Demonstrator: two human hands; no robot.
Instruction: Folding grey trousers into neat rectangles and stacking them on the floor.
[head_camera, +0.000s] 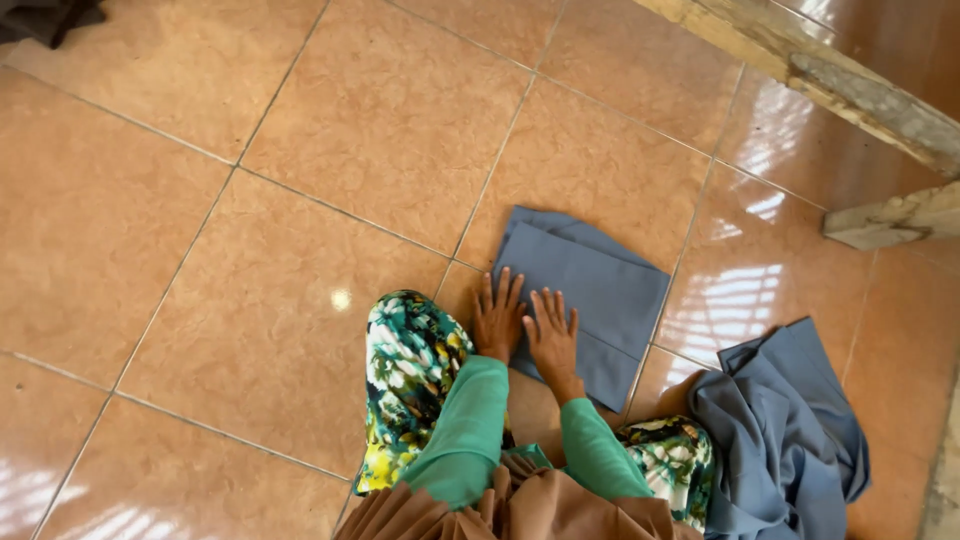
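A: What takes up most of the view?

B: The tiled floor (200, 230), glossy peach squares with thin grout lines. A worn wooden frame (860, 100) crosses the far right corner, and window light glares on the tiles below it.

A: And what lies on that floor?

B: Toward the near right edge sits a loose heap of blue-grey cloth (790, 440), crumpled and unfolded. Farther in, near the middle of the floor, lies a folded blue-grey cloth (600, 290), a flat rectangle set at a slant, with a second layer showing along its far edge. It looks smooth, with crisp straight sides.

A: Where is the person?

B: Sitting low at the near edge, knees in floral-print trousers (410, 370) on either side, with green sleeves (470, 420) reaching forward and a tan pleated garment at the bottom.

A: What are the hands doing?

B: Both lie flat, palms down, fingers spread, gripping nothing. The left hand (498, 320) rests at the near left edge of the folded cloth, partly on the tile as far as I can tell. The right hand (552, 335) sits just beside it, fully on the fabric.

A: Why flat like that?

B: I'd judge that open palms press the layers down and keep the fold from springing open, and the hard floor gives a firm backing.
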